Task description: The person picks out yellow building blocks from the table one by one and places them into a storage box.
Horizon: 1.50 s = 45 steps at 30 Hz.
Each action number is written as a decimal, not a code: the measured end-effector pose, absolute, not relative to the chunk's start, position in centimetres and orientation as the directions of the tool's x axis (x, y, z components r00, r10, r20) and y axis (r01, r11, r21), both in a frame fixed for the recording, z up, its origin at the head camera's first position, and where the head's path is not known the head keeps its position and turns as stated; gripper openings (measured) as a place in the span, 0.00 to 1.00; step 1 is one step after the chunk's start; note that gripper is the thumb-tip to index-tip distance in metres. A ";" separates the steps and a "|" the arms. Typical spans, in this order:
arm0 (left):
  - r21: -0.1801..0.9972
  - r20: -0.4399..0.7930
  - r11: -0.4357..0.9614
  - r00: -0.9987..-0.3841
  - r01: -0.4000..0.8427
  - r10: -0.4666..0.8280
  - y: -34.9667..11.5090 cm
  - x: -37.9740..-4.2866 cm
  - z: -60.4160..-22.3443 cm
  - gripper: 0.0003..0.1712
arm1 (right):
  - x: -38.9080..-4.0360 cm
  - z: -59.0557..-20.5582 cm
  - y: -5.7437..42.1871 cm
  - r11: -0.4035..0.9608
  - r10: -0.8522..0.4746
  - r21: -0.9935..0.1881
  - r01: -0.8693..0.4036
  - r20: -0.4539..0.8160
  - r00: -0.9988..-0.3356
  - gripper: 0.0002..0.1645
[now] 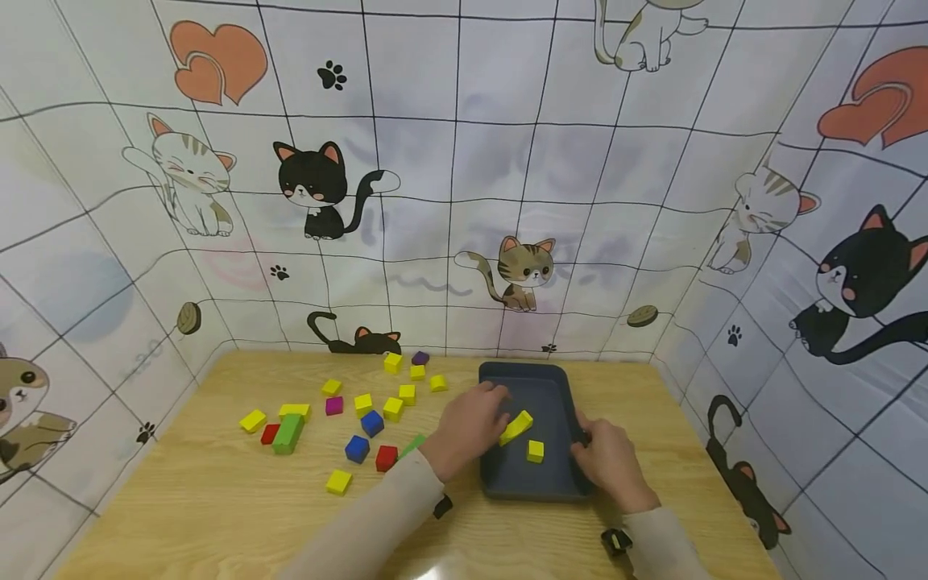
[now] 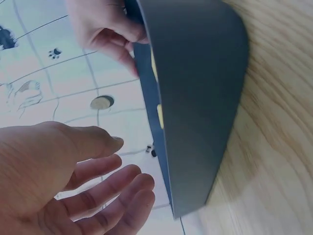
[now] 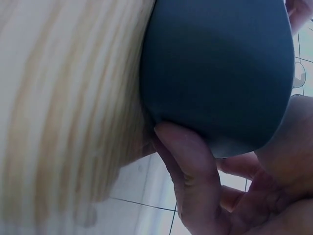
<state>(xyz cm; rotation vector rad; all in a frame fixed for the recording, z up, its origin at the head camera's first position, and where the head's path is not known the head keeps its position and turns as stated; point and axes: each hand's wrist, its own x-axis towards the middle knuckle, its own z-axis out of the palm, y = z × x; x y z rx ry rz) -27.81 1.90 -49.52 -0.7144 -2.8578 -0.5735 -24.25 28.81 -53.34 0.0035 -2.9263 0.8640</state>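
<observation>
A dark grey rectangular tray (image 1: 532, 479) lies on the table with a long yellow block (image 1: 516, 427) and a yellow cube (image 1: 535, 451) inside. My right hand (image 1: 607, 459) grips the tray's right edge; in the right wrist view its fingers (image 3: 188, 152) press against the outer wall. Over the tray's left rim hovers my left hand (image 1: 467, 427), close to the long yellow block. The left wrist view shows this hand (image 2: 83, 181) with loosely bent fingers and nothing between them, apart from the tray wall (image 2: 195, 98).
Left of the tray, loose blocks are scattered: several yellow cubes (image 1: 338, 482), blue cubes (image 1: 357, 449), a red cube (image 1: 387, 458), a magenta cube (image 1: 334, 405), a green block (image 1: 288, 433) and a purple piece (image 1: 420, 358). Cat-patterned cloth (image 1: 420, 282) encloses the wooden table (image 1: 217, 515).
</observation>
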 end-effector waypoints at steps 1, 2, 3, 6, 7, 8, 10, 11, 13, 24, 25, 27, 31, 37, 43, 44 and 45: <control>0.346 0.234 0.808 -0.878 0.477 0.418 1.4 -27.6 -49.4 0.19 | -24.2 -53.4 28.9 0.839 0.024 -0.543 -0.030 0.092 -0.995 0.40; 0.362 0.244 0.802 -0.879 0.475 0.410 0.9 -27.4 -49.3 0.19 | -24.2 -53.5 29.0 0.838 0.026 -0.545 -0.031 0.096 -0.995 0.40; 0.378 0.258 0.796 -0.880 0.473 0.400 0.3 -27.3 -49.4 0.18 | -24.2 -53.5 29.1 0.840 0.023 -0.542 -0.037 0.104 -0.994 0.40; 0.409 0.296 0.785 -0.881 0.466 0.369 -1.8 -26.7 -49.2 0.17 | -24.3 -53.6 29.3 0.840 0.011 -0.539 -0.056 0.120 -0.993 0.40; 0.415 0.305 0.783 -0.882 0.463 0.360 -2.5 -26.5 -49.2 0.17 | -24.3 -53.6 29.4 0.841 0.008 -0.537 -0.061 0.124 -0.992 0.40; 0.419 0.311 0.783 -0.883 0.460 0.352 -3.2 -26.2 -49.3 0.17 | -24.3 -53.6 29.5 0.840 0.006 -0.540 -0.061 0.121 -0.993 0.40; 0.433 0.302 0.789 -0.895 0.436 0.328 -4.6 -25.7 -49.3 0.17 | -24.4 -53.7 29.6 0.840 -0.001 -0.539 -0.065 0.119 -0.993 0.39; 0.444 0.291 0.794 -0.905 0.416 0.312 -5.3 -25.5 -49.3 0.17 | -24.4 -53.7 29.6 0.840 -0.002 -0.539 -0.066 0.118 -0.993 0.39; 0.458 0.271 0.804 -0.921 0.379 0.279 -6.5 -25.1 -49.5 0.17 | -24.4 -53.7 29.7 0.840 0.001 -0.540 -0.061 0.114 -0.993 0.40; 0.461 0.235 0.855 -0.962 0.235 0.138 -12.9 -23.2 -49.4 0.18 | -24.4 -53.7 29.5 0.835 0.008 -0.548 -0.054 0.110 -0.994 0.40; 0.461 0.220 0.861 -0.968 0.215 0.124 -13.5 -23.0 -49.4 0.18 | -24.4 -53.7 29.5 0.835 0.006 -0.547 -0.054 0.107 -0.994 0.40; 0.459 0.194 0.868 -0.975 0.188 0.109 -14.6 -22.6 -49.4 0.19 | -24.4 -53.8 29.3 0.834 0.006 -0.549 -0.048 0.096 -0.995 0.40; 0.444 0.156 0.881 -0.983 0.161 0.100 -16.7 -21.7 -49.4 0.18 | -24.5 -53.7 29.1 0.832 0.007 -0.554 -0.041 0.085 -0.996 0.39; 0.407 0.083 0.908 -0.994 0.100 0.073 -19.2 -20.3 -49.5 0.23 | -24.5 -53.3 29.0 0.832 -0.001 -0.552 -0.048 0.085 -0.996 0.39; 0.398 -0.004 0.915 -0.998 0.058 0.065 -20.5 -19.6 -49.9 0.28 | -24.3 -52.8 29.0 0.840 -0.013 -0.540 -0.052 0.074 -0.997 0.38; 0.402 -0.008 0.913 -0.997 0.062 0.071 -20.6 -19.5 -50.1 0.28 | -24.3 -52.8 29.0 0.840 -0.018 -0.540 -0.054 0.072 -0.997 0.38; 0.407 -0.007 0.911 -0.997 0.068 0.077 -20.6 -19.5 -50.2 0.28 | -24.3 -52.7 29.0 0.838 -0.021 -0.542 -0.057 0.072 -0.997 0.37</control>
